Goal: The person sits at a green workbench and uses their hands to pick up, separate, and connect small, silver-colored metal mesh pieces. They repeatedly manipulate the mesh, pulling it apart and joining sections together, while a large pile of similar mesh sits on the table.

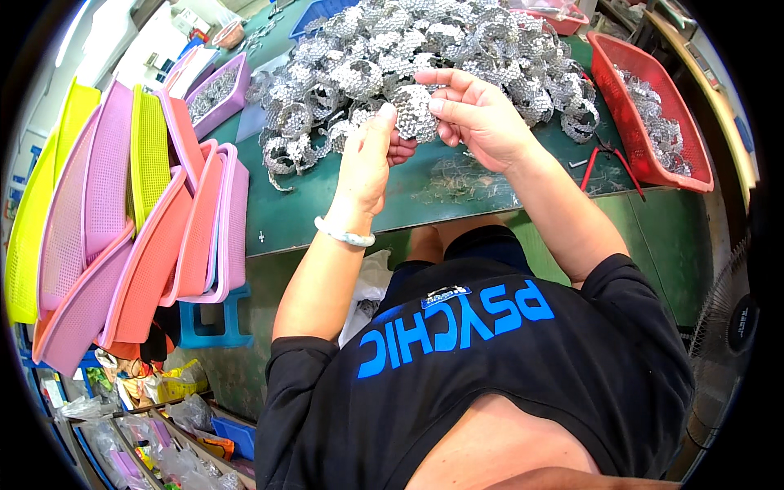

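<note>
Between my two hands is a curled silver band (pixel 416 113) with a scaly, shiny surface, perhaps a cuff bracelet. My left hand (pixel 374 155) grips its left and lower edge, thumb upright against it and fingers behind. From the right, my right hand (pixel 482 116) pinches its edge between thumb and fingers, with the index finger reaching over the top. Just beyond my hands, a large heap of similar silver bands (pixel 359 77) covers the far part of the green table (pixel 327 214).
At right stand a red basket (pixel 694 163) of silver pieces and red-handled pliers (pixel 604 159). Stacked pink, purple and yellow-green baskets (pixel 147 269) rise at left, beside a blue stool (pixel 214 327). A purple basket (pixel 237 102) holds small metal parts. A fan (pixel 723 318) is at lower right.
</note>
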`<state>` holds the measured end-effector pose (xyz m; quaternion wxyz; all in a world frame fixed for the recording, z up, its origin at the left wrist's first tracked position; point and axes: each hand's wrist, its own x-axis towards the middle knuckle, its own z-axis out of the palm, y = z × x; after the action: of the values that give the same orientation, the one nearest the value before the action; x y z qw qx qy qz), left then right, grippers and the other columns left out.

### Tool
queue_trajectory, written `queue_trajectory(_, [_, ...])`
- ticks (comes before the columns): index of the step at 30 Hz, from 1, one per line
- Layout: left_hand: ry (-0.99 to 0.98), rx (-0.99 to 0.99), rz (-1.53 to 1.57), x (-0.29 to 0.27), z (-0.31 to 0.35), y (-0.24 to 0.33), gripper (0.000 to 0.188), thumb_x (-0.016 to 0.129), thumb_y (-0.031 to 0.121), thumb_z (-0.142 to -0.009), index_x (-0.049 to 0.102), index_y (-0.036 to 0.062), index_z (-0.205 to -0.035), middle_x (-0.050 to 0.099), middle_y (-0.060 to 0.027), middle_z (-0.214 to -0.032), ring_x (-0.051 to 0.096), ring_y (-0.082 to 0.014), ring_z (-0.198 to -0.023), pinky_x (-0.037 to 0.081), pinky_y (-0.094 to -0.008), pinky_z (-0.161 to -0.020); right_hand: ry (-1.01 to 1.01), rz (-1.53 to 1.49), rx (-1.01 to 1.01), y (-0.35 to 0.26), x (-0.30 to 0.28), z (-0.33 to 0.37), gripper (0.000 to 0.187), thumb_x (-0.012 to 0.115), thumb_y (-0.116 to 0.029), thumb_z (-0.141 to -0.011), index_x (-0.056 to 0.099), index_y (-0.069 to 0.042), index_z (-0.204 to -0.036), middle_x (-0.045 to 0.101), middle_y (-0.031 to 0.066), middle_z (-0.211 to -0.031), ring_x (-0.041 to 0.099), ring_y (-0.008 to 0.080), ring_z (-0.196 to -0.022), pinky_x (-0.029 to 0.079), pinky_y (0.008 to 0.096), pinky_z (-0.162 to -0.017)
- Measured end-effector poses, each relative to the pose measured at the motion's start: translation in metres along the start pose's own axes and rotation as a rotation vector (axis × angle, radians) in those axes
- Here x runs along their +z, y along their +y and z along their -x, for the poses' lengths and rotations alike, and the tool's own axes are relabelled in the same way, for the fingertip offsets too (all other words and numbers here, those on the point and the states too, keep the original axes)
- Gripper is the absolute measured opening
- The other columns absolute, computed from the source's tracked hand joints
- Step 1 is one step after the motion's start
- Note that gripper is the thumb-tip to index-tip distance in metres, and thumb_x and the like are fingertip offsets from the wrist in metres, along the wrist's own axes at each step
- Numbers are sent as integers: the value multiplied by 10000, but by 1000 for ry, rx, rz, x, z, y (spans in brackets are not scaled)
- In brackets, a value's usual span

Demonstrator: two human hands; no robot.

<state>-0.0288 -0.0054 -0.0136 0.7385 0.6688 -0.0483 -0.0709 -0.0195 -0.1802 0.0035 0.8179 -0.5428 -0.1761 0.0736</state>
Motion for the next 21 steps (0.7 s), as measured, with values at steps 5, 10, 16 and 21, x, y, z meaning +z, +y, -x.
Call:
queue_trajectory(5, [-2, 31, -16, 4, 2, 3, 444, 410, 432, -924, 566, 21, -990, 620, -61, -806, 571, -130, -717, 454, -275, -720, 7, -10, 28, -2, -4, 3, 351, 572, -83, -859, 503, -36, -1200, 524, -27, -854, 502, 40, -615, 410, 170, -525])
queue_trajectory(10, [-39, 67, -2, 11, 3, 4, 458, 420, 402, -928, 543, -14, -1076, 614, -68, -837, 568, -137, -752, 452, -275, -735, 46, -18, -52, -17, -22, 8, 343, 578, -68, -842, 524, -33, -1179, 528, -42, -831, 499, 38, -628, 420, 174, -554])
queue_trajectory(16, [-78, 50, 11, 0, 3, -9, 360, 450, 299, -940, 562, -12, -1085, 611, -66, -868, 566, -134, -780, 458, -275, -744, 369, 725, -494, -102, -116, 19, 298, 538, -54, -823, 578, -61, -1118, 606, 20, -774, 567, 125, -672, 454, 243, -633])
queue_trajectory(21, [-105, 20, 27, -5, 4, -19, 306, 481, 251, -933, 574, -11, -1061, 613, -64, -860, 564, -129, -777, 460, -269, -731, 806, 1913, -349, -180, -218, 54, 331, 525, -101, -821, 563, -66, -1148, 627, 98, -833, 604, 216, -758, 466, 296, -701])
